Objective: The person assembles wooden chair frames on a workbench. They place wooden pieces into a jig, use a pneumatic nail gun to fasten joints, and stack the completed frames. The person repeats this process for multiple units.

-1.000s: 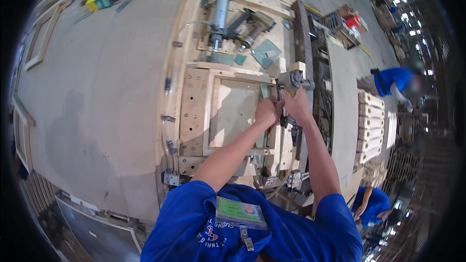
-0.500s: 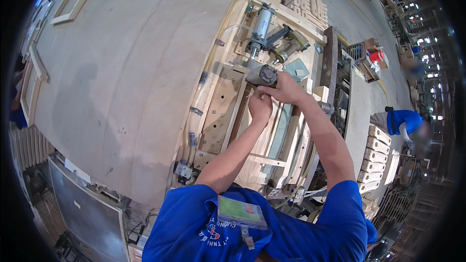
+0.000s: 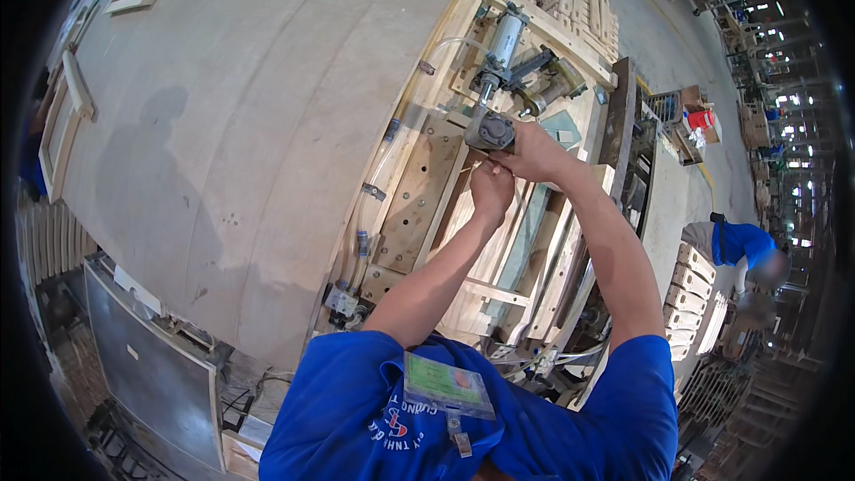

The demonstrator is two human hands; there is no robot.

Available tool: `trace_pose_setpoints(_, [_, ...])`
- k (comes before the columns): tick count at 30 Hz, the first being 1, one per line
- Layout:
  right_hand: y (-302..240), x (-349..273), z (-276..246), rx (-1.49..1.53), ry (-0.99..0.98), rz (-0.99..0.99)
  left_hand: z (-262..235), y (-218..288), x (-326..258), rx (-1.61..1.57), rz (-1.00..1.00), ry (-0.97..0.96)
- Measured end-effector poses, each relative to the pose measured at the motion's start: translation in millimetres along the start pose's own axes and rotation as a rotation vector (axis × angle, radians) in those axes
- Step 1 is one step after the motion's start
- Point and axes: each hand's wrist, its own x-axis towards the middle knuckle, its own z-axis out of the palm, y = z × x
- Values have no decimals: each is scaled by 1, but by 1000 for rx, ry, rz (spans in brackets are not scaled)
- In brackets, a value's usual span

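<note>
A long wooden workbench (image 3: 419, 205) runs from the near edge up toward the far end. Flat on it lies a brown drilled plate (image 3: 417, 191) along its left side, with pale wooden frame slats (image 3: 499, 258) beside it toward the right edge. At the far end sits a metal pneumatic cylinder (image 3: 503, 40) with a clamp fixture (image 3: 548, 80) just beside it. Clear hoses (image 3: 374, 178) trail along the left edge, past small fittings (image 3: 343, 301) at the near-left corner.
</note>
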Motion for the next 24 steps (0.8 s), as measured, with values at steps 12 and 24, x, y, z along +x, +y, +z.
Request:
trace_pose_setpoints(12, [-41, -118, 57, 278, -54, -26, -69, -8, -143, -48, -303, -221])
trace_pose_setpoints(24, [-91, -139, 112, 319, -234, -42, -142, -7, -202, -185, -479, -302])
